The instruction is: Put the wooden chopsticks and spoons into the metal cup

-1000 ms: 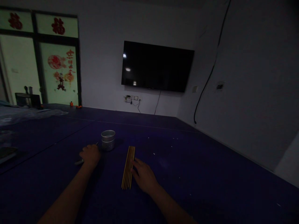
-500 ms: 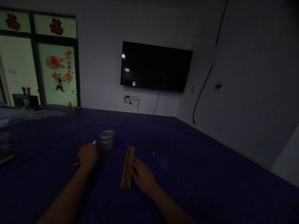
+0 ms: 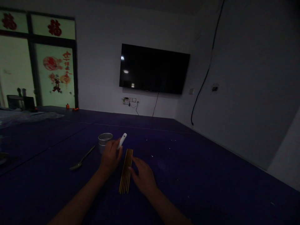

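Observation:
My left hand is closed around a utensil with a white handle; a dark hole shows near the handle's end, and its other end is hidden by the hand. Just behind that hand stands a silver metal cup, partly covered by it. A metal spoon lies on the table to the left. Several wooden chopsticks lie side by side in front of me. My right hand rests at their right edge, fingers apart, the fingertips seemingly touching them without gripping.
The table has a dark blue-purple top with small white scraps. Crumpled clear plastic, a black holder and small orange items lie at the far left. A television hangs on the wall; a black cable dangles at right.
My left hand has lifted the white-handled utensil and moved right, in front of the metal cup, leaving the spoon on the table. The right hand stays by the chopsticks. The view shifts slightly.

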Action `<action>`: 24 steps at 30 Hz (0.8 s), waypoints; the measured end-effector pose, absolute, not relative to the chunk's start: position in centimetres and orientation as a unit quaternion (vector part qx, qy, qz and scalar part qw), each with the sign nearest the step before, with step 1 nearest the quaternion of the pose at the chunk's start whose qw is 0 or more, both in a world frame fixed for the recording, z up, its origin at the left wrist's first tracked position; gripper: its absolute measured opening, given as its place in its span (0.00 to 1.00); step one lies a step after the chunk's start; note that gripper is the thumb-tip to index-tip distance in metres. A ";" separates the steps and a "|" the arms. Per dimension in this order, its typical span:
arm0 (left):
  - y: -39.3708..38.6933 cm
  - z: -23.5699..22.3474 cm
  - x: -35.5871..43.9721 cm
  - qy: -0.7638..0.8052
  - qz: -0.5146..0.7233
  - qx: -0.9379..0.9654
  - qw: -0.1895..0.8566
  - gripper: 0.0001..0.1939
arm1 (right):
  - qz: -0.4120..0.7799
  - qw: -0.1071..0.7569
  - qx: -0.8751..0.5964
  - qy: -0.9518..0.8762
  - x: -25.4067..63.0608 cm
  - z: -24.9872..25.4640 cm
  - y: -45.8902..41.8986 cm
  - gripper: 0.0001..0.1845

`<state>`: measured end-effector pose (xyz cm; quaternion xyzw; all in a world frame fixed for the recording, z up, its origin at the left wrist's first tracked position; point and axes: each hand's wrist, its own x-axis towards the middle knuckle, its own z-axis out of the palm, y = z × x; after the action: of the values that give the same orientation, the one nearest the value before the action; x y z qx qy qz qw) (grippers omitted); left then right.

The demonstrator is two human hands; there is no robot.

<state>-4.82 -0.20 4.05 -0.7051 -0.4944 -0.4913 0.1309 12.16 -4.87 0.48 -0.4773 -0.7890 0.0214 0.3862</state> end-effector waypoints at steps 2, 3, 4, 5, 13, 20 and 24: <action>-1.0 3.2 -3.1 -0.438 -0.494 -0.748 0.072 0.18 | 0.010 0.397 -0.470 -0.788 12.1 0.5 -5.0 0.23; -1.3 2.9 -2.5 -0.419 -0.501 -0.756 0.040 0.17 | 0.005 0.403 -0.466 -0.788 12.0 0.5 -5.1 0.22; -1.7 2.7 -1.9 -0.411 -0.510 -0.755 0.009 0.17 | 0.002 0.410 -0.460 -0.788 12.0 0.4 -5.2 0.21; -2.0 2.6 -1.6 -0.414 -0.521 -0.746 -0.023 0.16 | 0.001 0.417 -0.454 -0.787 12.1 0.4 -5.2 0.21; -2.3 2.4 -0.5 -0.460 -0.551 -0.664 -0.211 0.17 | 0.073 0.477 -0.452 -0.750 12.1 0.1 -4.5 0.17; -1.2 1.6 -1.0 -0.451 -0.500 -0.724 -0.150 0.18 | 0.263 0.592 -0.471 -0.599 12.7 -1.0 -2.6 0.17; -0.5 0.6 -1.2 -0.500 -0.401 -0.765 -0.061 0.15 | 0.332 0.591 -0.501 -0.538 14.0 -2.2 -1.2 0.19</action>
<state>-1.24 -0.46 0.65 -0.7650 -0.5005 -0.4007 -0.0606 13.97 -1.21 -2.16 -0.5013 -0.5376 0.3321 0.5911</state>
